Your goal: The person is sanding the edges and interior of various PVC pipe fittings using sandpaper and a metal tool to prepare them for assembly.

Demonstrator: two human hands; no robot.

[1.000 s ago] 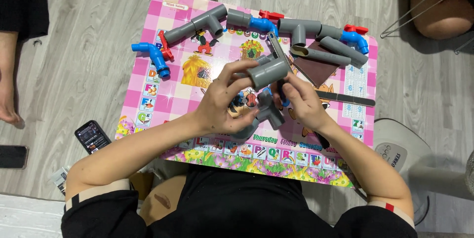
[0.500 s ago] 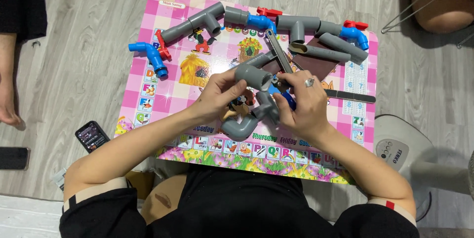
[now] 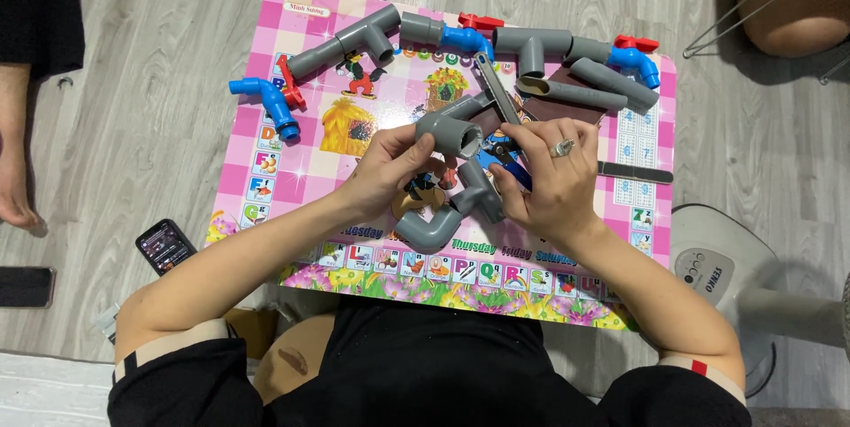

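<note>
Since half a second ago the grey pipe assembly (image 3: 452,175) has turned, one open socket now facing up. Left hand (image 3: 390,170) and right hand (image 3: 553,184) both grip it above the bench (image 3: 266,139) centre; blue tap (image 3: 270,104) at ten o'clock.

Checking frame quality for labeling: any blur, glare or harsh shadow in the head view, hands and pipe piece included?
Head view: light is even and soft, with only faint shadows under the pink table; no strong glare, just a mild sheen on the grey floor; left hand, right hand and the grey pipe assembly are sharp, no motion blur; slight wide-angle bend at the edges.
</note>
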